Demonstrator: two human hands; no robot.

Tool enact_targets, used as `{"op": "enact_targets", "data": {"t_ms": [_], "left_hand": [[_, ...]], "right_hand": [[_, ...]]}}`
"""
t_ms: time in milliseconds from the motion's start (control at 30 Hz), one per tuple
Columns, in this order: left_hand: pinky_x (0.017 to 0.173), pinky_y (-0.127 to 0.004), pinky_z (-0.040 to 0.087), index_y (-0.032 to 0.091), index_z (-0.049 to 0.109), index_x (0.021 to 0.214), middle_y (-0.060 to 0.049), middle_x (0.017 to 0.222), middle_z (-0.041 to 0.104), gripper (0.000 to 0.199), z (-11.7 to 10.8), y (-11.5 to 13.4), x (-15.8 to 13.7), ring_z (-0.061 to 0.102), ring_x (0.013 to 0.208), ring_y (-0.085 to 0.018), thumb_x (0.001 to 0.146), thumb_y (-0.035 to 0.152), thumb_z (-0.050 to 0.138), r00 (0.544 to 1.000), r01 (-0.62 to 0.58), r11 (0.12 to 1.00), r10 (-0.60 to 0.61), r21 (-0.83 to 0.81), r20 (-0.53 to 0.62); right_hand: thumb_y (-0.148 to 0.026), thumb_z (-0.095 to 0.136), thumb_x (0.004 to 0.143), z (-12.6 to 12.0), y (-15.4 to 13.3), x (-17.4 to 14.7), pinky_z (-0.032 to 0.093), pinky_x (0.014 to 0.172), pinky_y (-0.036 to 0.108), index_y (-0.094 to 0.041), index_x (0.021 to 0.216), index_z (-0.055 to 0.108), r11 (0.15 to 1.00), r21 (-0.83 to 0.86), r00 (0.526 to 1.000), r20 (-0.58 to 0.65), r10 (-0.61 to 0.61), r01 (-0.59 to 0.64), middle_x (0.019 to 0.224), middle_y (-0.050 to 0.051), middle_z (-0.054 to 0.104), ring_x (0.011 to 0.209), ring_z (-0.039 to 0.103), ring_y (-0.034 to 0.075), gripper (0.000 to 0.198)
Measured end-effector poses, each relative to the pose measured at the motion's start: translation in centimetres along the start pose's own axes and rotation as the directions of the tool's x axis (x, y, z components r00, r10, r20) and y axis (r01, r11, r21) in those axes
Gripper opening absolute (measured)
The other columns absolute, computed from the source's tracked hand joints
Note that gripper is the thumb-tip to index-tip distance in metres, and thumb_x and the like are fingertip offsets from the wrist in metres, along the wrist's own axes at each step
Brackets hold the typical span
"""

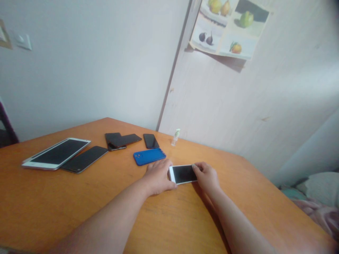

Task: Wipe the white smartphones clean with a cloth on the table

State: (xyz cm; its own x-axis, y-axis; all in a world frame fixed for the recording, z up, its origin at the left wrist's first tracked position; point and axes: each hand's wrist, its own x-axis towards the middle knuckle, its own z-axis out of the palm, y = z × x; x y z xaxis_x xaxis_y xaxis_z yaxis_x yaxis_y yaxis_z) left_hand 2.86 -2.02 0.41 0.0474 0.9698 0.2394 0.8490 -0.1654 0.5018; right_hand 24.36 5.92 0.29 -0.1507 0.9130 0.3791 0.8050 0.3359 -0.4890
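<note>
A white smartphone [184,174] with a dark screen lies face up, sideways, near the middle of the table. My left hand [159,177] grips its left end, thumb at the near corner and fingers at the far one. At the other end, my right hand [206,176] pinches the phone, its fingertips over the edge of the screen. Just behind my left hand is a blue phone case [149,156] with camera cutouts at its left end. The phone's right end is partly covered by my right fingers.
On the wooden table [106,215], a white tablet [58,153] overlaps a dark phone [86,159] at left. Further back are two stacked dark phones [127,140], another black phone [151,141] and a small clear pump bottle [175,137]. Walls border the far edges; bedding [317,197] lies right.
</note>
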Motion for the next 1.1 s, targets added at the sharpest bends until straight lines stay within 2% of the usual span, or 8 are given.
{"op": "enact_targets", "data": {"t_ms": [100, 233, 433, 633, 700, 833, 1033, 1100], "left_hand": [[0.089, -0.039, 0.042, 0.028, 0.052, 0.1, -0.002, 0.111, 0.063, 0.053, 0.0, -0.1, 0.0, 0.056, 0.111, -0.03, 0.06, 0.053, 0.077, 1.0, -0.012, 1.0, 0.012, -0.006, 0.008], [0.088, -0.038, 0.042, 0.028, 0.052, 0.1, -0.002, 0.109, 0.063, 0.053, 0.1, -0.2, 0.0, 0.056, 0.109, -0.029, 0.06, 0.051, 0.078, 1.0, -0.017, 1.0, 0.017, -0.012, -0.009], [0.088, -0.038, 0.042, 0.028, 0.052, 0.1, -0.002, 0.109, 0.063, 0.054, 0.3, -0.5, 0.1, 0.056, 0.109, -0.03, 0.059, 0.053, 0.078, 0.999, -0.042, 0.999, 0.041, -0.027, -0.021], [0.089, -0.038, 0.042, 0.029, 0.053, 0.103, -0.003, 0.109, 0.063, 0.052, 0.3, -0.3, 0.0, 0.057, 0.109, -0.03, 0.061, 0.049, 0.077, 0.999, -0.031, 0.999, 0.031, -0.016, -0.024], [0.091, -0.039, 0.042, 0.029, 0.053, 0.105, -0.003, 0.111, 0.063, 0.053, 0.2, -0.2, 0.0, 0.057, 0.11, -0.03, 0.062, 0.05, 0.077, 1.0, -0.024, 1.0, 0.024, -0.012, -0.016], [0.091, -0.039, 0.042, 0.029, 0.054, 0.104, -0.003, 0.112, 0.063, 0.056, 0.2, -0.2, 0.0, 0.056, 0.111, -0.031, 0.059, 0.052, 0.078, 1.0, -0.021, 1.0, 0.021, -0.008, -0.01], [0.091, -0.039, 0.043, 0.029, 0.054, 0.104, -0.003, 0.109, 0.063, 0.051, 0.3, -0.3, 0.0, 0.058, 0.11, -0.03, 0.063, 0.049, 0.076, 0.998, -0.05, 0.999, 0.049, -0.013, -0.034], [0.092, -0.039, 0.042, 0.029, 0.054, 0.106, -0.003, 0.111, 0.063, 0.052, 0.3, -0.2, 0.0, 0.057, 0.112, -0.03, 0.063, 0.048, 0.076, 0.998, -0.049, 0.999, 0.048, -0.014, -0.036]], "right_hand": [[-0.039, 0.052, 0.089, 0.1, 0.0, 0.0, 0.044, 0.066, 0.03, -0.021, 0.089, 0.072, 0.999, -0.013, 0.999, -0.026, 0.029, -0.029, 0.084, 0.006, 0.071, 0.078, 0.063, 0.021, 0.026], [-0.036, 0.053, 0.089, 0.4, -0.7, -0.5, 0.045, 0.07, 0.029, -0.023, 0.091, 0.072, 0.989, 0.066, 0.988, 0.062, -0.14, 0.136, 0.089, 0.004, 0.071, 0.081, 0.064, 0.019, 0.023], [-0.041, 0.051, 0.091, -0.2, 0.0, 0.2, 0.043, 0.064, 0.03, -0.022, 0.089, 0.072, 0.998, -0.024, 0.998, -0.032, 0.06, -0.061, 0.084, 0.007, 0.071, 0.076, 0.064, 0.021, 0.028], [-0.034, 0.055, 0.09, 1.2, -2.7, -1.5, 0.045, 0.076, 0.029, -0.023, 0.095, 0.072, 0.966, 0.121, 0.965, 0.102, -0.241, 0.229, 0.092, 0.006, 0.071, 0.087, 0.063, 0.02, 0.021], [-0.034, 0.055, 0.09, 1.2, -2.9, -1.5, 0.045, 0.077, 0.029, -0.023, 0.094, 0.072, 0.967, 0.123, 0.966, 0.1, -0.238, 0.225, 0.092, 0.005, 0.07, 0.086, 0.063, 0.019, 0.02], [-0.035, 0.055, 0.091, 0.7, -2.1, -0.9, 0.045, 0.075, 0.03, -0.021, 0.092, 0.071, 0.995, 0.045, 0.996, -0.002, -0.093, 0.093, 0.088, 0.006, 0.069, 0.083, 0.062, 0.019, 0.021], [-0.032, 0.055, 0.091, 1.0, -3.8, -1.9, 0.045, 0.079, 0.029, -0.024, 0.097, 0.073, 0.953, 0.136, 0.946, 0.147, -0.29, 0.271, 0.089, 0.004, 0.068, 0.085, 0.062, 0.019, 0.021], [-0.032, 0.055, 0.091, 1.1, -4.5, -2.1, 0.045, 0.08, 0.029, -0.025, 0.097, 0.074, 0.953, 0.138, 0.948, 0.132, -0.288, 0.27, 0.089, 0.004, 0.068, 0.086, 0.061, 0.019, 0.021]]}}
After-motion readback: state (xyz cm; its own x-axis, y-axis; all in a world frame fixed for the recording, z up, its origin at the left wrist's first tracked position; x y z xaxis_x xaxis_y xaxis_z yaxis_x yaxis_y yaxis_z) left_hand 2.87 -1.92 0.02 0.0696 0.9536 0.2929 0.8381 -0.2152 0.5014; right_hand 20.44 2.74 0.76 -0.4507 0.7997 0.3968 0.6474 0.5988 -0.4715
